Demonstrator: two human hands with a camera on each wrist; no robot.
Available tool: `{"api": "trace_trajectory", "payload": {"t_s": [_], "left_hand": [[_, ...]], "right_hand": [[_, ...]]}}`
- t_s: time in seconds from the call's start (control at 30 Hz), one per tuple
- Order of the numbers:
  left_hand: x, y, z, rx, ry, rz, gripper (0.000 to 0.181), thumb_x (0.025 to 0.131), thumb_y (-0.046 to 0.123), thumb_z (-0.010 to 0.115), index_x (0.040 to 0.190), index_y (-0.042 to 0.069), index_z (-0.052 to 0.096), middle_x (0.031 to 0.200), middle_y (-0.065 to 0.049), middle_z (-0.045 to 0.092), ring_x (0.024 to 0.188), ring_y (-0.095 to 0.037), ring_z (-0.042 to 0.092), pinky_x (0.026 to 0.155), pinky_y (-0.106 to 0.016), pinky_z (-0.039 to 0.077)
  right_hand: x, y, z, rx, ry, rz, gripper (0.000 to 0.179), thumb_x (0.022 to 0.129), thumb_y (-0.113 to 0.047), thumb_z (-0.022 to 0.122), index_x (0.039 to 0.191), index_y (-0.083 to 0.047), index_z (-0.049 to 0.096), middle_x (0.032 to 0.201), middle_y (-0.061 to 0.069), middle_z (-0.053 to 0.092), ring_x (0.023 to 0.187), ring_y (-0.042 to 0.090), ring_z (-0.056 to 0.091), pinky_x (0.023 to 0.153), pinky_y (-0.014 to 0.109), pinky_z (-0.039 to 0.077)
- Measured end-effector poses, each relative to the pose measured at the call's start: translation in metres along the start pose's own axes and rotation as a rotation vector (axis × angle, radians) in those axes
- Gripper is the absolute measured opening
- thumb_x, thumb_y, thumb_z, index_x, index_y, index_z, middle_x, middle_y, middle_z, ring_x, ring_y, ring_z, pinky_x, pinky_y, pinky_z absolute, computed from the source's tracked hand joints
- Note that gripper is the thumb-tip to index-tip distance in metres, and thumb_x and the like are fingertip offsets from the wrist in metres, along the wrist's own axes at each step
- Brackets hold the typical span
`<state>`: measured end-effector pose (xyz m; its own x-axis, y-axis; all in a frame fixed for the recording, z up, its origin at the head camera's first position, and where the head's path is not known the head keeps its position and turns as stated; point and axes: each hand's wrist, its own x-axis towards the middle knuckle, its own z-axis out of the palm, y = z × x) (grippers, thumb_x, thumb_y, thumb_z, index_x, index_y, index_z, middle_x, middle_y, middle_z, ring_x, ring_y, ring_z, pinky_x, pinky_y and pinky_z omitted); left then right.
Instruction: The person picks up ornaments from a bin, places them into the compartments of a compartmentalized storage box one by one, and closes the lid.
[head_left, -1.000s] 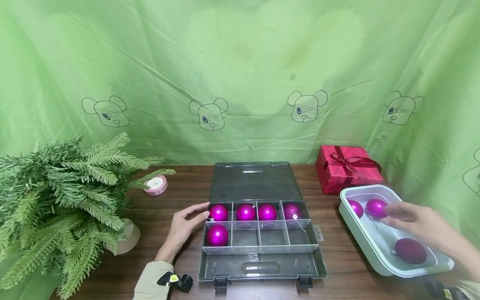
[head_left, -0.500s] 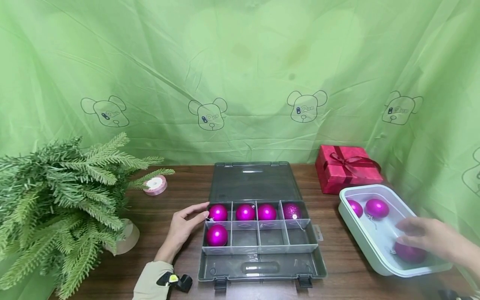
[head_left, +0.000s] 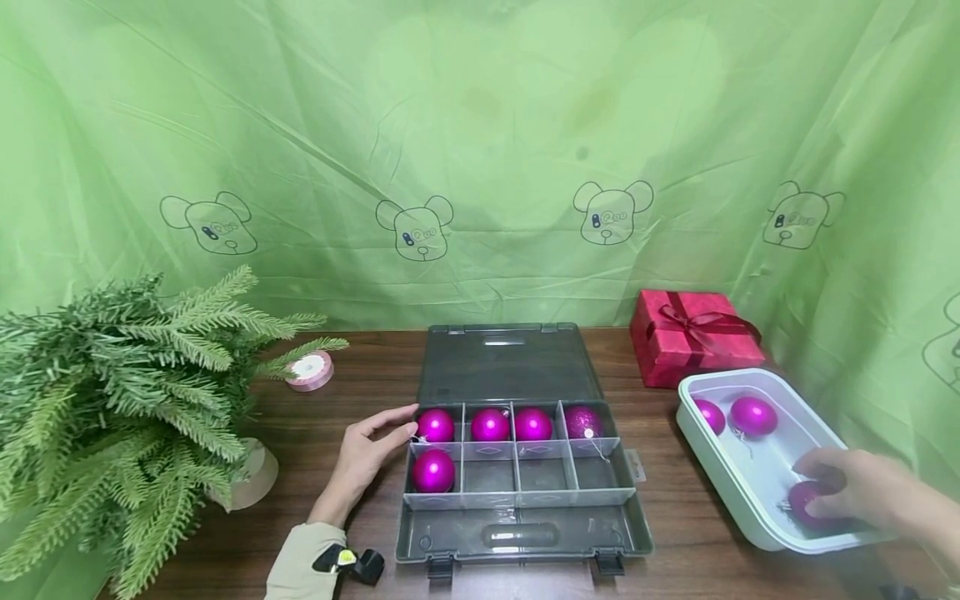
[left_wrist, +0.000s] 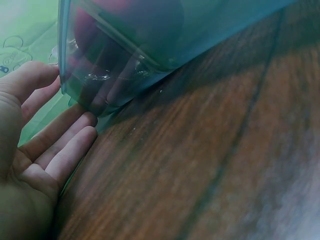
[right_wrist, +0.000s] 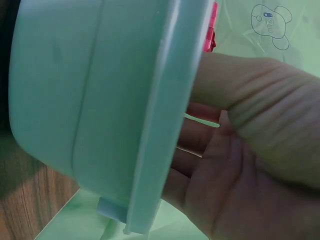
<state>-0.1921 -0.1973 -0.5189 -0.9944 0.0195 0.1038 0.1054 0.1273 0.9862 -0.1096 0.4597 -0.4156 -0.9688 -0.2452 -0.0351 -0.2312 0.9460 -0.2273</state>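
My left hand point(head_left: 363, 457) rests at the left side of a grey see-through divider box point(head_left: 442, 533), whose lid lies back. In the left wrist view the fingers point(left_wrist: 70, 145) lie nearly straight along the box wall, thumb tip at the rim. Inside the box are several shiny magenta Christmas balls point(head_left: 434, 472) and a glittery one point(head_left: 583, 422) at the back right. My right hand point(head_left: 862, 490) reaches into a pale green tray point(head_left: 723, 479) and grips a dark purple Christmas ball point(head_left: 802, 502) between thumb and fingers. The right wrist view hides this ball behind the tray wall.
Two more magenta balls point(head_left: 753, 415) lie at the tray's far end. A red gift box point(head_left: 697, 333) stands behind it. To the left are an artificial fir tree point(head_left: 142, 400) and a pink ribbon roll point(head_left: 311, 372). A green curtain point(head_left: 480, 167) closes the back.
My right hand has left the magenta ball at the tray's far end, moved toward the near end and taken hold of the dark purple ball. The left hand keeps its place.
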Motion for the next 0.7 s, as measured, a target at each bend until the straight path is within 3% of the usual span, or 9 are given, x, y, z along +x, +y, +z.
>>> {"api": "trace_trajectory", "payload": {"t_s": [0.2, 0.43, 0.6, 0.7], "left_hand": [[-0.001, 0.001, 0.0, 0.012, 0.003, 0.001, 0.034, 0.091, 0.02, 0.087, 0.124, 0.014, 0.081, 0.123, -0.001, 0.077, 0.121, -0.013, 0.067, 0.098, -0.022, 0.052], [-0.001, 0.001, 0.0, 0.025, 0.005, 0.006, 0.034, 0.091, 0.021, 0.087, 0.124, 0.015, 0.081, 0.123, 0.0, 0.077, 0.123, -0.013, 0.066, 0.1, -0.022, 0.051], [-0.001, 0.001, 0.0, 0.024, 0.004, 0.004, 0.033, 0.092, 0.021, 0.087, 0.124, 0.015, 0.081, 0.124, 0.0, 0.077, 0.123, -0.013, 0.066, 0.1, -0.022, 0.051], [-0.001, 0.002, 0.0, 0.016, 0.004, 0.0, 0.033, 0.092, 0.02, 0.087, 0.124, 0.015, 0.081, 0.124, 0.0, 0.077, 0.123, -0.014, 0.066, 0.099, -0.022, 0.051]], "right_hand": [[-0.001, 0.001, 0.003, -0.009, 0.009, -0.01, 0.036, 0.071, -0.022, 0.096, 0.097, -0.01, 0.074, 0.087, -0.006, 0.07, 0.078, 0.001, 0.056, 0.066, 0.032, 0.048], [0.002, 0.002, 0.003, -0.009, 0.113, -0.024, 0.034, 0.073, -0.023, 0.097, 0.097, -0.01, 0.077, 0.085, -0.002, 0.073, 0.077, 0.002, 0.06, 0.064, 0.033, 0.049], [0.008, -0.003, -0.005, 0.075, 0.133, -0.004, 0.036, 0.077, -0.02, 0.095, 0.104, -0.004, 0.077, 0.09, 0.005, 0.077, 0.078, 0.003, 0.067, 0.066, 0.032, 0.053], [0.01, -0.01, -0.01, 0.146, 0.161, -0.018, 0.036, 0.078, -0.013, 0.094, 0.107, -0.001, 0.076, 0.091, 0.006, 0.077, 0.077, -0.004, 0.066, 0.064, 0.028, 0.054]]}}
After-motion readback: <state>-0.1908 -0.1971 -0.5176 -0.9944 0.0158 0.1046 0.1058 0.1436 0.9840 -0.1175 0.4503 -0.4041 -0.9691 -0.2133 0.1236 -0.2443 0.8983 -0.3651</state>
